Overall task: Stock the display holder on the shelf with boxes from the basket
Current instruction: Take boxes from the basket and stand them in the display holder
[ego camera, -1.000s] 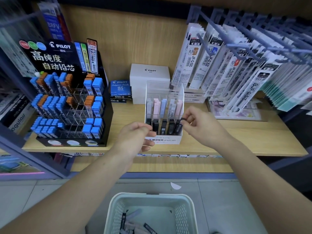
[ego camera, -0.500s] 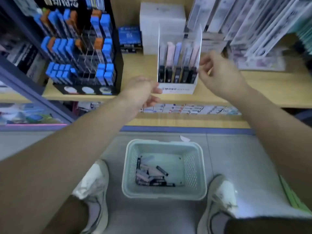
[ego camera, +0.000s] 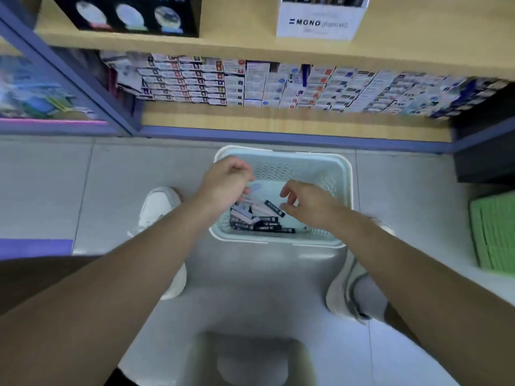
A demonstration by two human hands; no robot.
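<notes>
Plainly, the head view looks almost straight down. Both hands hang above the basket (ego camera: pixel 346 174), which sits on the floor between the person's shoes (ego camera: pixel 158 207). The boxes (ego camera: pixel 259 220) lie in a loose heap toward the near wall of the basket, dark and pale ones crossing each other.

The left hand (ego camera: pixel 225 182) hovers over the heap's far left side. Its fingers are loosely curled downward, and nothing can be seen in them. The right hand (ego camera: pixel 306 203) is just beside the heap on the right. Its thumb and forefinger are parted in a ready pinch, also empty, close to a tilted box (ego camera: pixel 274 208) lying on top.

The display holder (ego camera: pixel 320 22) stands on the shelf (ego camera: pixel 418 37) at the top edge, well apart from the basket. Only its white front and a row of dark box ends above it are visible.

The step in hand looks like picking. It would go best by taking the topmost boxes first. Each should be pinched across its narrow sides near the middle, so it lifts level and does not drag its neighbours. One box per hand seems sensible. Turning the dark end downward on the way up should let it drop straight into a slot.
</notes>
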